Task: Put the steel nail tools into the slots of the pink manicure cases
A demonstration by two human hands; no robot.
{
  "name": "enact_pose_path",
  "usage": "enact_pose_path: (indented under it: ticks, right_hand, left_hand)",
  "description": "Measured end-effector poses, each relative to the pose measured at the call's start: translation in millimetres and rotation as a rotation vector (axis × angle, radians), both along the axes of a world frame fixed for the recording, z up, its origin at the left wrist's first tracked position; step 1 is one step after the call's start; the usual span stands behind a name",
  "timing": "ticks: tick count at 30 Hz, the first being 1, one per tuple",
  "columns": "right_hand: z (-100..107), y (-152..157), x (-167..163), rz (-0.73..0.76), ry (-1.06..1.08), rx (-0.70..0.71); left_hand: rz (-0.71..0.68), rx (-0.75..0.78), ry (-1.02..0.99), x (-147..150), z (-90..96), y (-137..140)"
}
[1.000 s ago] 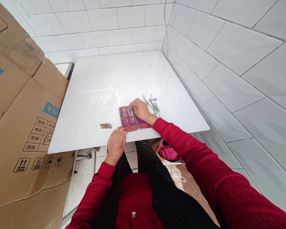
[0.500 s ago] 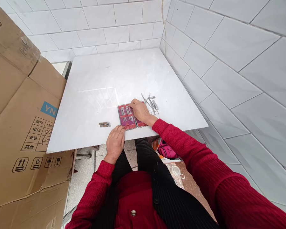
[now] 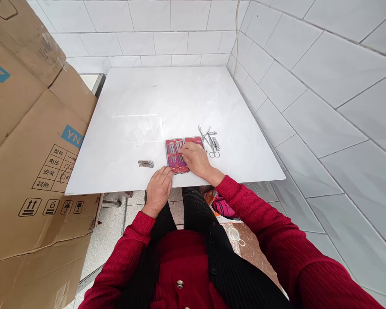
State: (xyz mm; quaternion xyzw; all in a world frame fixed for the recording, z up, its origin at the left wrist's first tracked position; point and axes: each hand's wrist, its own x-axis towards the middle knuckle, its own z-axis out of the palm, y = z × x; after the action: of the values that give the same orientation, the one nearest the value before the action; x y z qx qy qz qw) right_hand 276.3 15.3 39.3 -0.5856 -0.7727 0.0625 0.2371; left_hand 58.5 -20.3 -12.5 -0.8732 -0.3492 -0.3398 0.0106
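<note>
An open manicure case (image 3: pixel 179 169) with a red and purple lining lies near the front edge of the white table. Several slim metal manicure tools (image 3: pixel 173 150) sit side by side under a strap in its left half. My right hand (image 3: pixel 197 159) is over the middle of the case, covering much of the right half. Its fingers are pinched together at the rightmost tools; what lies between the fingertips is hidden. My left hand (image 3: pixel 160 186) holds the case's front left corner with its fingertips. Left of the case lie nail clippers (image 3: pixel 146 163), side by side.
Scissors (image 3: pixel 214 153), nippers (image 3: pixel 205 132) and more nail clippers (image 3: pixel 216 144) lie right of the case on the white table (image 3: pixel 131 94). A large cardboard box (image 3: pixel 28 128) stands along the left side. A tiled wall (image 3: pixel 334 98) borders the right.
My right hand has come down from the top of the case toward its middle, at the tools. My left hand stays at the front corner. The view has shifted slightly.
</note>
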Motion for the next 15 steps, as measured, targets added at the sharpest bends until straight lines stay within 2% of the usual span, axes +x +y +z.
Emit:
enact_pose_path:
  ticks: [4, 9, 15]
  right_hand:
    - [19, 5, -25, 0.127, -0.03, -0.052]
    - [46, 20, -77, 0.257, -0.168, -0.165]
    - [56, 26, -115, 0.318, -0.337, -0.174]
  left_hand:
    - [0.008, 0.004, -0.003, 0, -2.9, -2]
    - [0.025, 0.072, -0.005, -1, -5.6, -2]
    - [0.028, 0.097, -0.019, -1, -5.1, -3]
